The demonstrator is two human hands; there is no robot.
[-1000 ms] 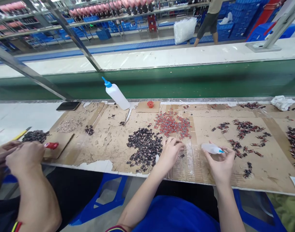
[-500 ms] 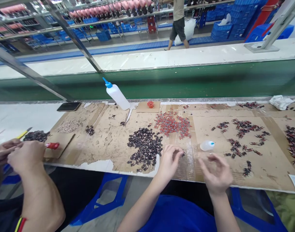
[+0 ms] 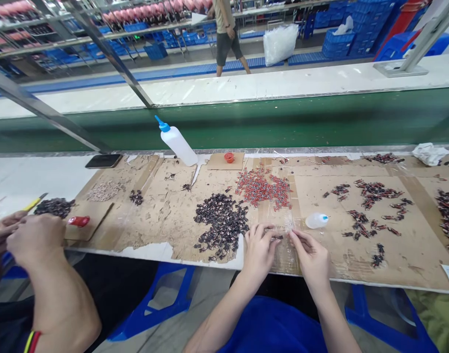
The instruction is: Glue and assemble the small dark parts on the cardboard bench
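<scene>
My left hand (image 3: 259, 250) and my right hand (image 3: 311, 256) meet at the near edge of the cardboard mat (image 3: 165, 215), fingertips pinched together on a tiny dark part (image 3: 279, 238) between them. A heap of black parts (image 3: 221, 223) lies just left of my left hand. Behind it spreads a pile of red parts (image 3: 263, 189). A small clear bottle with a blue tip (image 3: 316, 220) lies on its side, a little beyond my right hand and untouched.
A large white squeeze bottle (image 3: 176, 142) leans at the back by a red cap (image 3: 229, 158). Assembled dark-red pieces (image 3: 371, 206) scatter to the right. A co-worker's hands (image 3: 29, 235) work at the left near a red tool (image 3: 78, 221). A green conveyor belt (image 3: 283, 122) runs behind.
My right hand put down the small bottle on the mat, then moved left to join my left hand. A person in the background walked left.
</scene>
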